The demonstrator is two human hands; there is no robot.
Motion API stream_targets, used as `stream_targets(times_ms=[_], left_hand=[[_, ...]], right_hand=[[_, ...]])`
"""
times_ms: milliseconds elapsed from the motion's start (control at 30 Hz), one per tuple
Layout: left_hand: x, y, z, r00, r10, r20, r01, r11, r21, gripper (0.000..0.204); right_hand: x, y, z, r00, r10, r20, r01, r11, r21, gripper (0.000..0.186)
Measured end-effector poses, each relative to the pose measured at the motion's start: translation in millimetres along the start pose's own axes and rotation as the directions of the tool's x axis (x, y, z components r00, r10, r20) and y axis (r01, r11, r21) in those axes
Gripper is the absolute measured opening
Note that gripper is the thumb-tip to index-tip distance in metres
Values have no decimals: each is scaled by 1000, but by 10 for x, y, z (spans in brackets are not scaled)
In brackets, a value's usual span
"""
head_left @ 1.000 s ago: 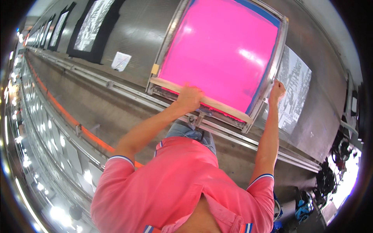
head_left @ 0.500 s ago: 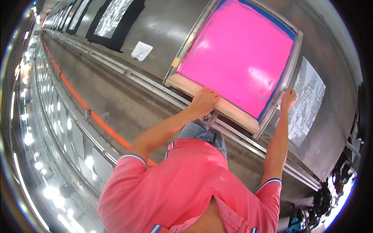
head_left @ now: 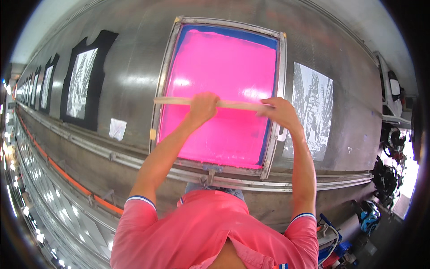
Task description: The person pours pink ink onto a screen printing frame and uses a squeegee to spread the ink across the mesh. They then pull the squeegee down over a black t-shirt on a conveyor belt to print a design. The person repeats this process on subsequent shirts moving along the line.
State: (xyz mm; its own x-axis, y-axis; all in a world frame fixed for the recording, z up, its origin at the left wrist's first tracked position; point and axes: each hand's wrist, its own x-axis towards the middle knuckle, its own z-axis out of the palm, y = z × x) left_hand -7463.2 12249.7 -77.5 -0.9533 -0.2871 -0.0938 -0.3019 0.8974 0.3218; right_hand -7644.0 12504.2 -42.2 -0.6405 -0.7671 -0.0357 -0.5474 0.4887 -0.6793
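The metal bench [head_left: 139, 67] runs left to right. Toward its left end, printed black cloths [head_left: 83, 84] lie in a row; their printing appears done. A white scrap [head_left: 118, 129] lies by the near edge. Next is the frame [head_left: 281, 58], also toward the near edge, with pink ink [head_left: 215, 58] over most of its interior. My left hand [head_left: 204, 109] is closed around the bar [head_left: 237, 105]. The bar lies crosswise, roughly midway between the frame's near and far edges: I judge the pass partway, with some length left. My right hand [head_left: 277, 112], fingers curled and blurred, is at the bar's right end; I cannot tell whether it grips. Right of the frame lies a white print [head_left: 312, 107].
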Motion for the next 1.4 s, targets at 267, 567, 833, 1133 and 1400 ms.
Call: stream_targets(times_ms=[267,567,833,1133,1400], left_hand=[[1930,-879,-449,997,73,12,-74,990,120,22],[2867,-1640,-755,997,-55,51,38,957,288,18],[2696,-1661,-639,999,16,-33,-6,958,287,18],[1836,-1535,-446,995,38,-94,-23,987,157,27],[378,-1230,-246,999,32,-14,-29,986,165,33]], right_hand=[[1668,476,-142,994,-96,60,113,789,-604,17],[2802,626,-303,994,70,88,3,762,-647,29],[2678,703,-138,998,-60,21,59,758,-650,20],[1837,462,87,995,-97,26,94,808,-582,16],[389,101,487,998,-59,27,64,855,-515,22]])
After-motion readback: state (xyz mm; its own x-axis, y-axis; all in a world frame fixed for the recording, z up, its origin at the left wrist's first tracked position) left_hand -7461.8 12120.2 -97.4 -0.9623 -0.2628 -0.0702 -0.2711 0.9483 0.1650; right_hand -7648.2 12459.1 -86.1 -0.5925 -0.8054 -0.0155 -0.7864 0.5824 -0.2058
